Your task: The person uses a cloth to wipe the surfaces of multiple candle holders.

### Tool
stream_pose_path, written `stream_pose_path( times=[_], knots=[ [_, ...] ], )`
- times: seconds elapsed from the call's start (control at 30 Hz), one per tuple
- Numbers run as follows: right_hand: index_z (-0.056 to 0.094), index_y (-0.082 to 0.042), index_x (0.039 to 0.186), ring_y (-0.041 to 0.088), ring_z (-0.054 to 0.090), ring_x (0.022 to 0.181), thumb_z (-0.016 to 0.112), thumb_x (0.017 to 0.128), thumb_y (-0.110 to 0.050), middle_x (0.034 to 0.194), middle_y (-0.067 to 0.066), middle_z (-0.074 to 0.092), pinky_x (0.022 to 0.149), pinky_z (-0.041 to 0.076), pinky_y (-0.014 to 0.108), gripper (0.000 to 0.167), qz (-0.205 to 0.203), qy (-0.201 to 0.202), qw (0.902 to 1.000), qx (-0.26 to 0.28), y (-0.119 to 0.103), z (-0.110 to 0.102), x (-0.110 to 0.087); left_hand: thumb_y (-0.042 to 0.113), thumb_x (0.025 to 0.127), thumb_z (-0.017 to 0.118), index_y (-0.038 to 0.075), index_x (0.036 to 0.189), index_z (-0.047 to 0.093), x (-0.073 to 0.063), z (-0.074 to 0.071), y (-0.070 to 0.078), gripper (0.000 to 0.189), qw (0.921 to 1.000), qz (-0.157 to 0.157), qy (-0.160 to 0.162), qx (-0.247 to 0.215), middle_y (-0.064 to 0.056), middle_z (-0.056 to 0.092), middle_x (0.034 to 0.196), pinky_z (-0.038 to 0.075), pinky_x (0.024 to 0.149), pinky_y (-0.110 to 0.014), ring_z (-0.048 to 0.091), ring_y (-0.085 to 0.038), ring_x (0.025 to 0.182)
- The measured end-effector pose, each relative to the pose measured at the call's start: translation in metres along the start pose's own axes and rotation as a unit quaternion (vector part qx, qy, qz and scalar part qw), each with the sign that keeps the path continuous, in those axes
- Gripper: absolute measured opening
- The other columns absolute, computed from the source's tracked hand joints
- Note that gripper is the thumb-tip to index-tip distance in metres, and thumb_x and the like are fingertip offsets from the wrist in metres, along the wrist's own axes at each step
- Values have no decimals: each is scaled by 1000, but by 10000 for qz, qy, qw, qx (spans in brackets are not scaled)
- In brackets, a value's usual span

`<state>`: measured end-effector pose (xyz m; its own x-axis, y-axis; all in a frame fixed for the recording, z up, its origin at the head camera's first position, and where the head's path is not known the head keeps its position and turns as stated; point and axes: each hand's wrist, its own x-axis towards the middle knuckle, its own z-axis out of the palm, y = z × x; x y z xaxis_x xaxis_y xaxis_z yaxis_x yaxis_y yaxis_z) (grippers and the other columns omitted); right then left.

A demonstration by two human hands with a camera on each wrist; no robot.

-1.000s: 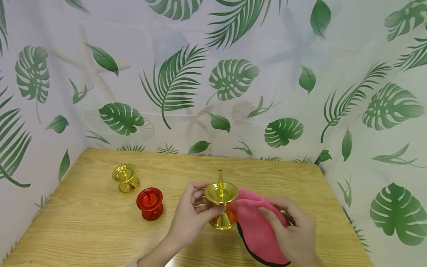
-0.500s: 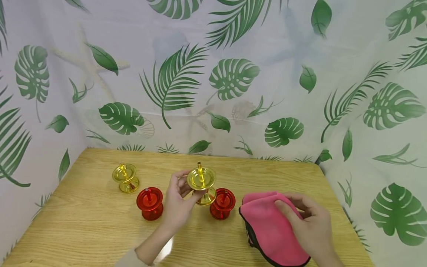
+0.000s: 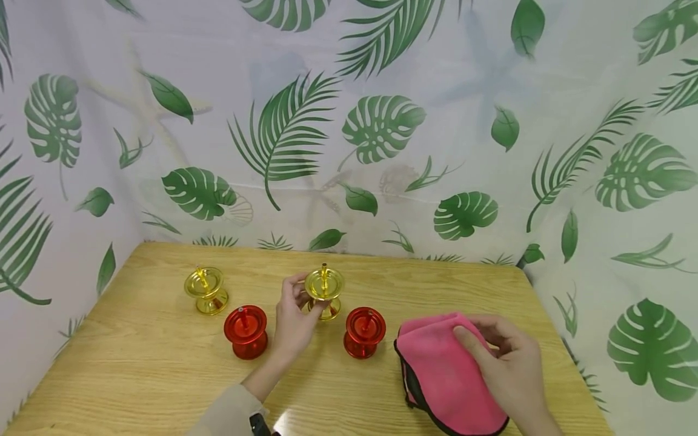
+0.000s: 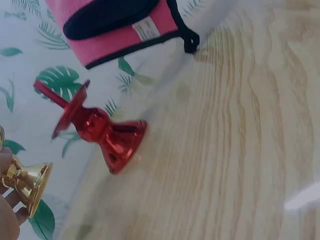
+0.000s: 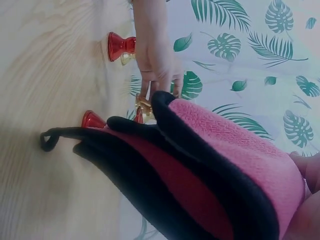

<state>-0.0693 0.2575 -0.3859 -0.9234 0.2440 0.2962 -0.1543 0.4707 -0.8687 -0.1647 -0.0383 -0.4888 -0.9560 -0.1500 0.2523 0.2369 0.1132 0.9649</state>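
In the head view my left hand (image 3: 296,321) grips a gold candle holder (image 3: 325,284) by its stem, at the middle back of the table. Its flared base also shows at the left wrist view's edge, where the gold candle holder (image 4: 29,182) sits between fingers. My right hand (image 3: 504,357) pinches a folded pink cloth (image 3: 449,378) with black edging, thumb on top. Seen from the right wrist, the cloth (image 5: 235,155) hangs in loose folds with a small black loop. One red candle holder (image 3: 364,333) stands upright between the gold one and the cloth.
Another red candle holder (image 3: 246,333) stands left of my left forearm. Behind it, further left, is a second gold candle holder (image 3: 206,290). The wooden table (image 3: 136,363) meets a leaf-printed curtain (image 3: 305,212) at the back and sides.
My left hand has carried the gold candle holder left and back, away from the cloth, lowering it toward the table. The right red candle holder came into sight. My right hand shifted the cloth slightly right.
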Motion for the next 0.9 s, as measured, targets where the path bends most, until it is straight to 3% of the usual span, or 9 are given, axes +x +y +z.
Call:
stream_pose_path(
  times=[0.3, 0.43, 0.57, 0.9],
  knots=[
    [78, -4, 109, -2, 72, 78, 82, 90, -6, 87, -24, 74, 60, 59, 19, 19, 159, 71, 9998, -95, 1, -2, -1, -2, 90, 78, 1, 138, 45, 10, 3, -27, 59, 9989, -108, 383, 240, -22, 74, 119, 59, 101, -51, 75, -39, 110],
    [78, -4, 110, 1, 72, 76, 82, 91, -6, 87, -18, 77, 58, 59, 20, 20, 212, 23, 9998, 1, 2, -3, 0, -2, 90, 79, 1, 138, 45, 14, 5, -39, 59, 9964, -258, 686, 427, -21, 73, 119, 60, 94, -38, 75, -38, 110],
    [78, -4, 110, 4, 72, 76, 81, 92, -9, 90, -10, 79, 58, 60, 22, 19, 265, -32, 9996, 14, 4, -3, 0, -1, 89, 80, 3, 136, 46, 17, 5, -48, 58, 9925, -350, 1017, 584, -19, 73, 118, 53, 86, -24, 73, -35, 106],
    [78, -5, 109, 4, 71, 75, 81, 93, -10, 91, -10, 79, 58, 60, 24, 18, 286, -76, 9996, -4, 4, -4, 1, -6, 88, 79, 2, 136, 44, 22, 2, -60, 60, 9920, -241, 1125, 517, -21, 70, 120, 48, 81, -19, 70, -33, 106]
  ],
)
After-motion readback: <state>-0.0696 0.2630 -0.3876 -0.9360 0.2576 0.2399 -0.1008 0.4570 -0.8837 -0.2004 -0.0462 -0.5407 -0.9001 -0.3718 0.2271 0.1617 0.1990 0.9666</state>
